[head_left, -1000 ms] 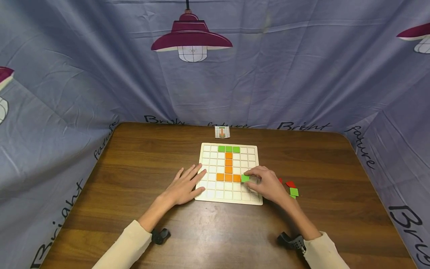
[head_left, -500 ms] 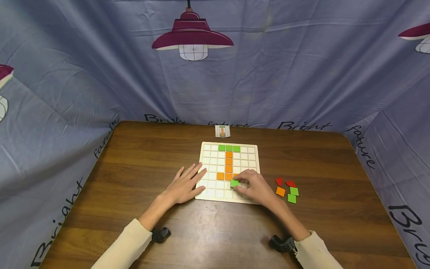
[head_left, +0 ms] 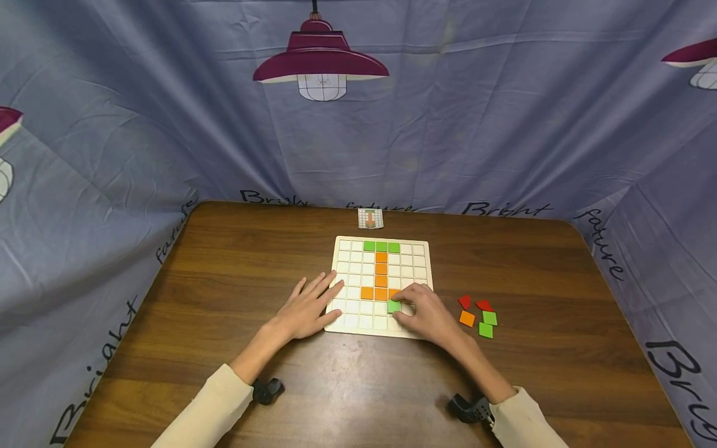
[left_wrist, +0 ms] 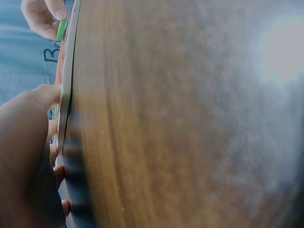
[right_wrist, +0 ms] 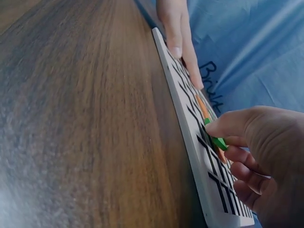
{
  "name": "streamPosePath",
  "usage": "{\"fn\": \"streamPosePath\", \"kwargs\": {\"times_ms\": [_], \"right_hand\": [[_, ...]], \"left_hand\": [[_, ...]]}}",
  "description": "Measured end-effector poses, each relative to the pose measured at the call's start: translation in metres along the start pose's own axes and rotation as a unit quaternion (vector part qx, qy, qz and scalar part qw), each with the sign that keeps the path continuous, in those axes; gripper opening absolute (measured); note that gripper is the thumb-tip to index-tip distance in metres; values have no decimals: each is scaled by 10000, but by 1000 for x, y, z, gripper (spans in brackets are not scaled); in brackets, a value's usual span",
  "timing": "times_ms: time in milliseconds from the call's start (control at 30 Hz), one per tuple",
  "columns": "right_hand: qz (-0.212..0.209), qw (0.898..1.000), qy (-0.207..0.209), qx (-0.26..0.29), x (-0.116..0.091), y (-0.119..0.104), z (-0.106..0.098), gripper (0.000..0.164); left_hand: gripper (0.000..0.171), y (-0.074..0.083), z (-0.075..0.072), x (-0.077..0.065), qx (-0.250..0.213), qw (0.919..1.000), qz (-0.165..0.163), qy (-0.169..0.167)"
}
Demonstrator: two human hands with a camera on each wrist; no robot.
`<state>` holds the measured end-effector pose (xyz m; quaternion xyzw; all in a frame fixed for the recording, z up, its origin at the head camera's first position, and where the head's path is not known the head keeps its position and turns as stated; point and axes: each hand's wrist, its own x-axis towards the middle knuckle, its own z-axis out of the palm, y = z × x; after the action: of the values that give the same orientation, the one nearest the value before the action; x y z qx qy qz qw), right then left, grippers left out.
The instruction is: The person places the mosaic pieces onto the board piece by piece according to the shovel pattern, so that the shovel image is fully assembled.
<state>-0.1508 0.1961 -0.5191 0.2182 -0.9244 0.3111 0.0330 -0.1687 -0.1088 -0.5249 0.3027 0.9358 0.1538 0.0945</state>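
A pale gridded board (head_left: 351, 322) lies on the brown table. Between thumb and fingers my right hand (head_left: 428, 314) pinches a green square tile (head_left: 394, 306) over the cell just below the right end of the orange row. In the right wrist view that green tile (right_wrist: 217, 138) looks tilted, one edge low at the grid. Fingers spread, my left hand (head_left: 305, 311) rests on the board's left edge. Three green tiles (head_left: 381, 247) fill part of the top row; an orange column (head_left: 381, 269) runs down from them to an orange row (head_left: 367, 293), partly covered by the right hand.
Right of the board lie two red pieces (head_left: 484, 305), an orange tile (head_left: 467, 318) and two green tiles (head_left: 485, 330). Behind the board sits a small pattern card (head_left: 370, 218). A blue-grey curtain (head_left: 448, 143) hangs past the table's far edge.
Holding the green tile, my right hand has moved left and nearer, from right of the orange row to below its right end, uncovering the loose tiles. The left hand stays put.
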Motion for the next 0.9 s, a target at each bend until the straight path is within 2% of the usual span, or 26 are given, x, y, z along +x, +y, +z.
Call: {"fn": "streamPosePath", "kwargs": {"times_ms": [667, 900], "right_hand": [[-22, 9999, 4, 147, -5, 9, -3, 27], [385, 9978, 470, 255, -24, 27, -23, 28]], "left_hand": [[66, -1, 0, 0, -2, 10000, -10, -14], [66, -2, 1, 0, -30, 10000, -15, -48]]}}
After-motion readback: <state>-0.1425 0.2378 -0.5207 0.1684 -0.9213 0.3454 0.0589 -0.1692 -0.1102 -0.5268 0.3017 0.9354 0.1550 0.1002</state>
